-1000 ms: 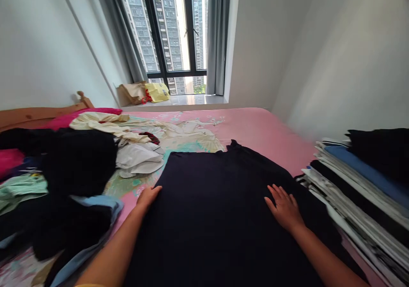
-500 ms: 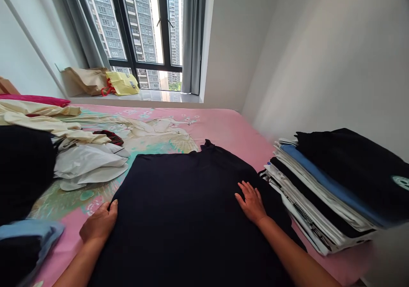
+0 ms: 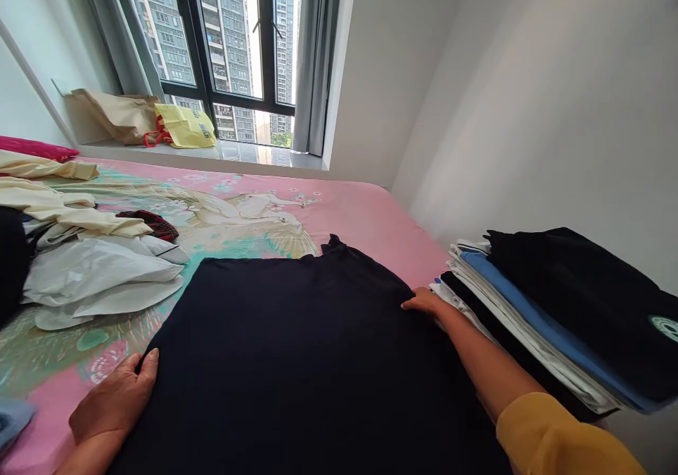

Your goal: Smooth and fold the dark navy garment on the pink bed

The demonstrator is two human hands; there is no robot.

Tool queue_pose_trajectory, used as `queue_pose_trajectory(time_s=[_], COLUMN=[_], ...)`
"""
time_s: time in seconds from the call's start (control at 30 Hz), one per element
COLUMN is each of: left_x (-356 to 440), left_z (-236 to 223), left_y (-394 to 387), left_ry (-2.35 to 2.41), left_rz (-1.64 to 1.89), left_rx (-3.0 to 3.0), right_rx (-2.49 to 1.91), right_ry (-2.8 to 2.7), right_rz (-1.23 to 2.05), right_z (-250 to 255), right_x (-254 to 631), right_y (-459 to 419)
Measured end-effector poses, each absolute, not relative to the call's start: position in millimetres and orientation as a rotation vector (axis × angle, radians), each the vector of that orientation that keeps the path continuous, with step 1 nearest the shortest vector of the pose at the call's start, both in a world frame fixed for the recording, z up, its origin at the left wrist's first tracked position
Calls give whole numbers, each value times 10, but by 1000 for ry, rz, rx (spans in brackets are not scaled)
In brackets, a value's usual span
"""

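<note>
A dark navy garment (image 3: 296, 348) lies spread flat on the pink printed bedsheet (image 3: 371, 214). My left hand (image 3: 114, 404) rests at the garment's left edge, fingers curled around the hem with the thumb on top. My right hand (image 3: 426, 300) is at the garment's far right edge, fingers pinched on the cloth beside the stack of folded clothes (image 3: 556, 320). A yellow sleeve covers my right forearm near the camera.
Loose white and cream clothes (image 3: 90, 263) lie in a heap on the left of the bed, with a dark piece at the far left edge. Paper and yellow bags (image 3: 159, 118) sit on the window sill. A white wall runs along the right.
My right hand has slid from flat on top of the garment to its right edge and pinched it. My left hand moved back toward me along the left edge. The view turned rightward.
</note>
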State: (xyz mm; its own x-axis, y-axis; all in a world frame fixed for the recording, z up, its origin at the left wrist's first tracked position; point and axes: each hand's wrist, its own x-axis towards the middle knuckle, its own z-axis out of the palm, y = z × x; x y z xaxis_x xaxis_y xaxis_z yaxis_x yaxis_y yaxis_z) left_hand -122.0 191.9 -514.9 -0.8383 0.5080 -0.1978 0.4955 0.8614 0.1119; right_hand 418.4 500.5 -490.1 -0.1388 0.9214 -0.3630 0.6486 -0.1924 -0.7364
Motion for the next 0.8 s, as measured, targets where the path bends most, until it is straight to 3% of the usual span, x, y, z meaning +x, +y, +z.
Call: queue_pose_trajectory(time_s=[0.37,0.8], left_x=[-1198,-1144], left_z=[-5144,-5092], left_y=[1904,1880], left_ry=[2816,2771], left_rz=[105,131], left_rx=[805,780], right_rx=[-1543,-1516], right_ry=[-1483,-1175], right_rz=[1896,2051], right_z=[-4821,-4829], right_x=[4108,4269], right_y=[4648,4600])
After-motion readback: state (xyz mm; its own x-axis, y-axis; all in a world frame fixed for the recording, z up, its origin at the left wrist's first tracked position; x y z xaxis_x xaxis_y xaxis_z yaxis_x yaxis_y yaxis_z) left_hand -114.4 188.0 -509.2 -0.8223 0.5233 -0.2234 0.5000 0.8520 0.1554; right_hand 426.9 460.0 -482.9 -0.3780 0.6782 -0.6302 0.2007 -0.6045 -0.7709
